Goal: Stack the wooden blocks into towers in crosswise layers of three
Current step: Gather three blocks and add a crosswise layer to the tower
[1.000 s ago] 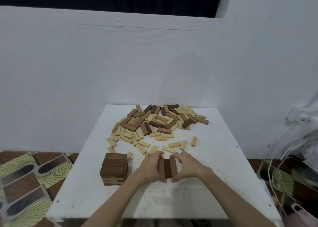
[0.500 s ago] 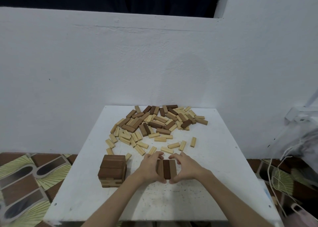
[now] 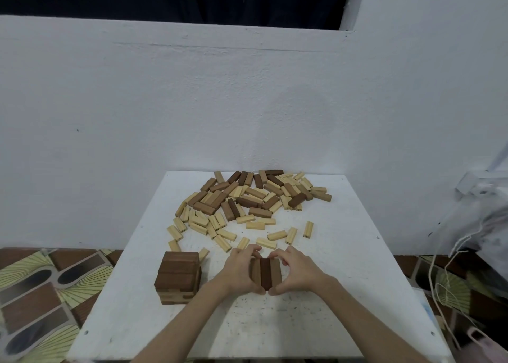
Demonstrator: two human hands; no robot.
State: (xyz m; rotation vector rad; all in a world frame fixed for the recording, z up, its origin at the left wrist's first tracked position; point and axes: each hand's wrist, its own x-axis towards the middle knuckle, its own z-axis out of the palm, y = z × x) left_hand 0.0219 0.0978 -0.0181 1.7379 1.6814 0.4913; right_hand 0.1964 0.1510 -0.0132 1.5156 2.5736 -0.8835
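Observation:
On the white table (image 3: pixel 343 294) a row of three brown blocks (image 3: pixel 265 273) lies side by side near the front middle. My left hand (image 3: pixel 238 271) curls round its left side and my right hand (image 3: pixel 295 272) curls round its right side, squeezing the three together. To the left stands a short finished tower (image 3: pixel 179 277) of crosswise layers, dark blocks on top. A big heap of loose light and dark blocks (image 3: pixel 247 200) covers the far half of the table.
A white wall rises right behind the table. Patterned floor tiles (image 3: pixel 35 294) show at the left. At the right edge sit a plastic bag (image 3: pixel 483 225), white cords and a pink object (image 3: pixel 486 346).
Both hands stay cupped around the three-block row, pressing it slightly tighter. The view has shifted a little; nothing else has moved.

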